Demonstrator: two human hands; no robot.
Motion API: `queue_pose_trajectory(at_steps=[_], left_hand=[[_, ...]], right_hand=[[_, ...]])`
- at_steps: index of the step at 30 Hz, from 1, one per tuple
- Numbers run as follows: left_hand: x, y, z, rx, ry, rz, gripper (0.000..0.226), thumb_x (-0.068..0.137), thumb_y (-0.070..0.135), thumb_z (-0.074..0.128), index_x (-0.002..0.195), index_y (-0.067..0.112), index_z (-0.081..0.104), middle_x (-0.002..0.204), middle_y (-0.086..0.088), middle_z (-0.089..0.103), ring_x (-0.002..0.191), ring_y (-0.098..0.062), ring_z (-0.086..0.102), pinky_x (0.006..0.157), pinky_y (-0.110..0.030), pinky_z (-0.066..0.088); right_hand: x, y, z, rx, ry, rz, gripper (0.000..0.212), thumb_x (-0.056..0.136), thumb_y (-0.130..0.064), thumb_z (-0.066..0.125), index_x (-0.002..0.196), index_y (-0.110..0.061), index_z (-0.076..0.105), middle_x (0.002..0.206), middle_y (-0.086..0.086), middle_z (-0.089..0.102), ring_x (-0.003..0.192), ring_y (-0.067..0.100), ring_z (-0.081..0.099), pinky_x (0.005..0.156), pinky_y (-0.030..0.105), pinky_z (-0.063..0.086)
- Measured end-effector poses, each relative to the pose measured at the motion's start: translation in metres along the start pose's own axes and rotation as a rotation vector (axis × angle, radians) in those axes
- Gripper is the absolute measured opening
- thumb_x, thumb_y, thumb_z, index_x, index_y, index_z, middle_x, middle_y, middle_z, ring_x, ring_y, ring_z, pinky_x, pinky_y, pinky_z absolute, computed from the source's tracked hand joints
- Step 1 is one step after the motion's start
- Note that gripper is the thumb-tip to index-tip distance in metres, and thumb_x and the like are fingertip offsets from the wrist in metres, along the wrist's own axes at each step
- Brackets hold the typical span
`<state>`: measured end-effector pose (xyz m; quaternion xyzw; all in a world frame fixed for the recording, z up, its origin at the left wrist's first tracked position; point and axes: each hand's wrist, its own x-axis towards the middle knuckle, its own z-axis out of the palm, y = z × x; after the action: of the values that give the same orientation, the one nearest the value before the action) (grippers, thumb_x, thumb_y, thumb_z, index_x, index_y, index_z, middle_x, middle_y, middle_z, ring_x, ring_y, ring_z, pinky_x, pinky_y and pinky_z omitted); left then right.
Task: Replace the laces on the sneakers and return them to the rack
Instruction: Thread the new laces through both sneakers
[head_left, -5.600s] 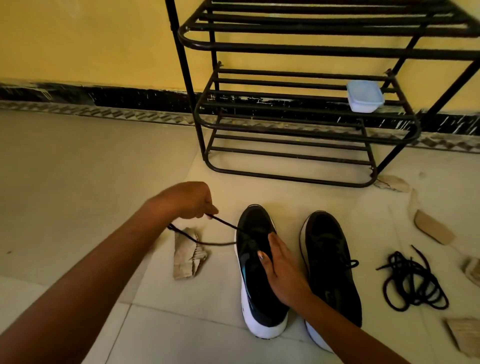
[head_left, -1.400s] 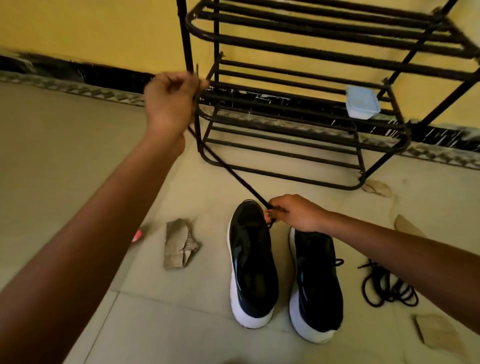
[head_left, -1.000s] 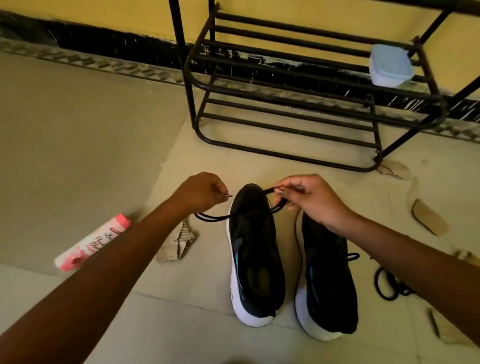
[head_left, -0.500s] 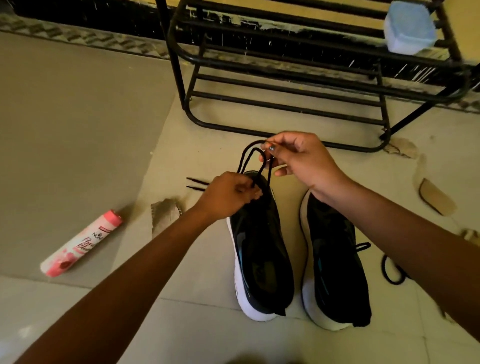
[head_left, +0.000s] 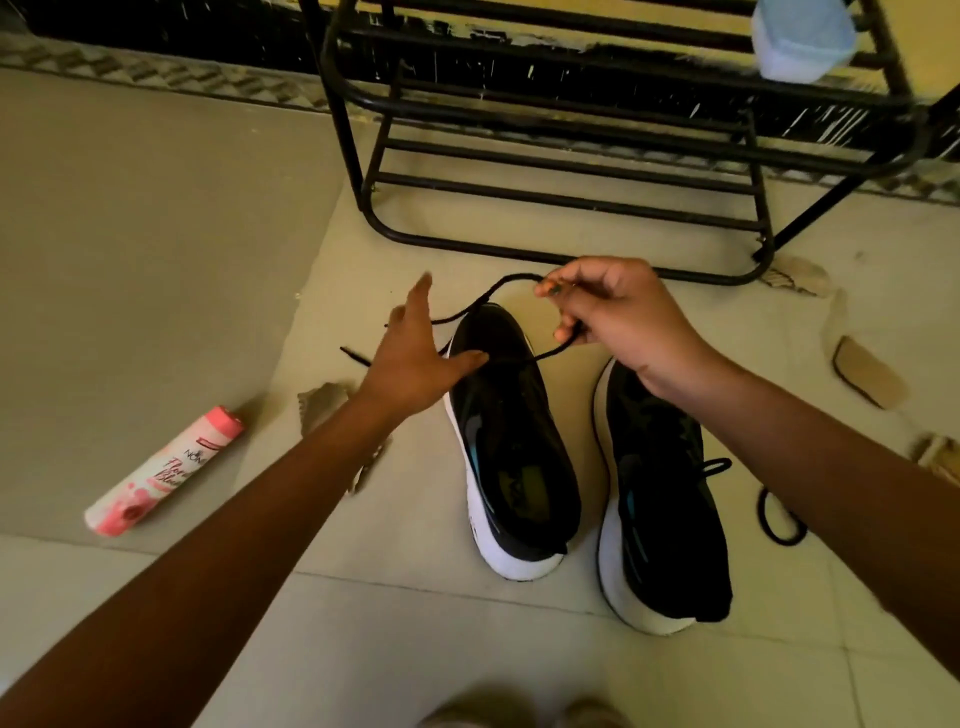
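Two black sneakers with white soles stand side by side on the floor, toes toward the rack: the left sneaker (head_left: 511, 447) has no lace in it, the right sneaker (head_left: 662, 493) shows a lace at its side. My right hand (head_left: 618, 317) pinches a folded black lace (head_left: 498, 283) above the left sneaker's toe. My left hand (head_left: 415, 353) hovers with spread fingers over the lace's loose ends, just left of that toe. The black metal shoe rack (head_left: 571, 202) stands right behind.
A pink spray can (head_left: 163, 473) lies on the floor at the left. Another black lace (head_left: 779, 519) lies right of the sneakers. Torn cardboard scraps (head_left: 862, 371) are scattered around. A pale blue plastic box (head_left: 802, 39) sits on a rack shelf.
My left hand has let go of the lace and spread its fingers. My right hand has lowered a little, still holding the lace loop. The view has tilted further down.
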<state>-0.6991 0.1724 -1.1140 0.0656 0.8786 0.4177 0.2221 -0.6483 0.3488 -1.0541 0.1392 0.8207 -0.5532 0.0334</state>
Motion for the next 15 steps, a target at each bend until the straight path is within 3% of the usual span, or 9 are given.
queue_pose_trajectory(at_steps=[1, 3, 6, 9, 12, 15], left_hand=[[-0.003, 0.005, -0.001, 0.056, 0.036, 0.134, 0.097, 0.078, 0.024, 0.074, 0.150, 0.023, 0.008, 0.149, -0.002, 0.031, 0.134, -0.017, 0.033, 0.107, -0.029, 0.030], [-0.007, 0.015, -0.003, 0.081, 0.000, 0.321, 0.090, 0.079, 0.021, 0.073, 0.149, 0.022, 0.017, 0.138, 0.009, 0.042, 0.129, -0.004, 0.035, 0.102, -0.014, 0.027], [-0.009, 0.025, -0.008, 0.059, -0.080, 0.390, 0.042, 0.086, 0.016, 0.065, 0.127, 0.017, 0.056, 0.093, 0.008, 0.067, 0.095, 0.003, 0.061, 0.081, -0.005, 0.039], [-0.016, 0.030, -0.022, -0.055, -0.102, 0.337, 0.025, 0.089, 0.009, 0.059, 0.113, 0.013, 0.065, 0.080, 0.005, 0.067, 0.068, 0.011, 0.061, 0.067, -0.001, 0.042], [-0.023, 0.030, -0.044, -0.251, -0.134, 0.231, 0.024, 0.090, 0.007, 0.055, 0.111, 0.014, 0.064, 0.082, 0.002, 0.068, 0.066, 0.002, 0.064, 0.066, -0.008, 0.049], [-0.023, 0.026, -0.059, -0.534, -0.102, 0.102, 0.021, 0.093, 0.012, 0.050, 0.106, 0.017, 0.065, 0.084, 0.002, 0.068, 0.069, -0.010, 0.064, 0.069, -0.019, 0.055]], right_hand=[[-0.002, 0.002, 0.004, -0.058, -0.021, -0.016, 0.015, 0.092, -0.015, 0.057, 0.086, -0.025, 0.065, 0.072, -0.003, 0.062, 0.058, 0.007, 0.059, 0.065, 0.023, 0.054], [-0.007, 0.005, 0.008, -0.136, -0.049, -0.042, 0.017, 0.092, -0.018, 0.058, 0.081, -0.030, 0.064, 0.078, 0.006, 0.067, 0.061, 0.009, 0.060, 0.075, 0.035, 0.056], [-0.008, 0.009, 0.009, -0.157, -0.037, -0.071, 0.017, 0.091, -0.017, 0.058, 0.081, -0.029, 0.064, 0.085, 0.010, 0.069, 0.062, 0.007, 0.059, 0.079, 0.036, 0.055], [-0.005, 0.015, 0.004, -0.150, 0.035, -0.088, 0.013, 0.093, -0.015, 0.055, 0.091, -0.021, 0.066, 0.080, -0.004, 0.064, 0.070, 0.004, 0.056, 0.074, 0.022, 0.048], [-0.002, 0.028, -0.003, -0.183, 0.114, -0.070, 0.016, 0.094, -0.015, 0.053, 0.104, -0.015, 0.066, 0.093, -0.006, 0.064, 0.082, 0.000, 0.054, 0.073, 0.008, 0.039], [-0.005, 0.041, -0.003, -0.261, 0.081, -0.021, 0.026, 0.091, -0.027, 0.059, 0.116, -0.017, 0.060, 0.106, -0.004, 0.060, 0.096, 0.008, 0.055, 0.070, 0.008, 0.036]])
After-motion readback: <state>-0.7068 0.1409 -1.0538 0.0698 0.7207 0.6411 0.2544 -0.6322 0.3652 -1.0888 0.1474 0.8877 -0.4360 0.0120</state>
